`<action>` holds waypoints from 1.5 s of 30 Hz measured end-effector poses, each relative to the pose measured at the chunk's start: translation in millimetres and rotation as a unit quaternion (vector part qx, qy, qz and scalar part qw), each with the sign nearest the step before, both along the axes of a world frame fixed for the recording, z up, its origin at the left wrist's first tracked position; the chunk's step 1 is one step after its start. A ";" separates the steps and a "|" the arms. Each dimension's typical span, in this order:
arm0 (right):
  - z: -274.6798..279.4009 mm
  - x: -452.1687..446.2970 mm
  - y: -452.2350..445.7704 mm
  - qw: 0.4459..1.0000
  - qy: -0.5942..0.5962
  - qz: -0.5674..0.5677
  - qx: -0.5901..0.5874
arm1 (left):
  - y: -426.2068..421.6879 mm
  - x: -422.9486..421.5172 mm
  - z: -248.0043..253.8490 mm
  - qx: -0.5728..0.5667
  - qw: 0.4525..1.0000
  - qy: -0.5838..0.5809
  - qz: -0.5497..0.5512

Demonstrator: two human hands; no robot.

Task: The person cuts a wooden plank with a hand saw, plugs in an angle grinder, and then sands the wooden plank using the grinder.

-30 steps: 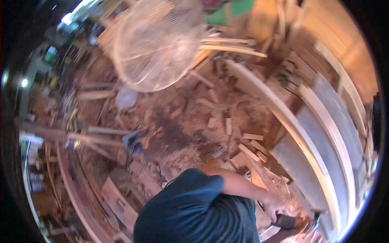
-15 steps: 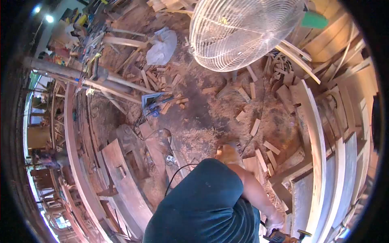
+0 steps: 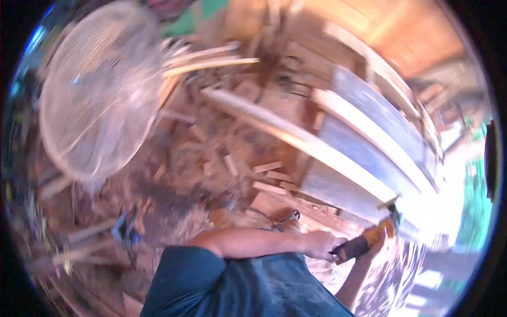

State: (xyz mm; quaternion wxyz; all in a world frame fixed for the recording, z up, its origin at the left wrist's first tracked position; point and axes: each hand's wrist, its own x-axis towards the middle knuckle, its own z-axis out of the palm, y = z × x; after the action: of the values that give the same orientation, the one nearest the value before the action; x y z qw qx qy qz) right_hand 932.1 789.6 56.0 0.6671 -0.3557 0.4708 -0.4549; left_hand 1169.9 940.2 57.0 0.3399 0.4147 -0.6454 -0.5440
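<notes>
Wood-chip-strewn brown ground [image 3: 174,195] formed the background in the head view, blurred throughout. A large round wire-mesh fan [image 3: 100,90] occupied the upper left. Long pale wooden beams [image 3: 311,145] ran diagonally from the upper centre to the right, with flat grey panels [image 3: 343,140] between them. An orange-and-black handheld power tool [image 3: 362,242] was located at the lower right; its thin attachment [image 3: 389,202] overlapped the nearest beam's lower end, contact indeterminable. The right hand [image 3: 380,240] gripped the orange section. The left hand [image 3: 318,244] was at the black rear end; its finger closure could not be determined.
</notes>
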 end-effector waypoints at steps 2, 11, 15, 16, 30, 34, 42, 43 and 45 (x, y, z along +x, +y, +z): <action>17.3 -11.0 -17.0 0.995 0.016 -0.095 -0.005 | -32.3 18.1 -24.7 -0.194 0.974 -0.029 0.110; 41.4 -225.8 -145.7 0.931 0.306 -0.191 -0.064 | -133.2 210.5 -82.0 -0.124 0.766 -0.559 0.292; 53.4 -285.6 -189.4 0.895 0.401 -0.185 -0.057 | -172.3 121.9 -58.2 -0.109 0.789 -0.527 0.298; 60.6 -286.2 -203.7 0.890 0.420 -0.163 -0.071 | -196.5 90.3 -70.3 -0.157 0.793 -0.495 0.320; 83.6 -164.1 -259.2 0.818 0.522 0.132 -0.201 | -310.2 -43.1 -46.8 -0.248 0.805 -0.336 0.422; 76.7 -125.0 -248.3 0.817 0.511 0.168 -0.210 | -186.7 82.2 -98.9 -0.145 0.691 -0.201 0.679; 74.4 1.4 -197.0 0.763 0.550 0.250 -0.232 | -159.2 105.9 -108.1 0.030 0.843 -0.095 0.528; 76.5 18.5 -188.5 0.760 0.551 0.258 -0.229 | -162.4 106.3 -124.5 0.005 0.839 -0.047 0.542; 72.3 45.5 -174.1 0.755 0.550 0.270 -0.232 | -167.9 111.8 -172.7 -0.043 0.826 0.047 0.560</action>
State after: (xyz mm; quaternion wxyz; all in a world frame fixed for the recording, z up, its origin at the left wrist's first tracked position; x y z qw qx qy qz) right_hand 977.6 615.5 128.3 0.2848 -0.8009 0.5210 -0.0774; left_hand 1281.7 772.3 -115.7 0.6338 0.6635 -0.3086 -0.2508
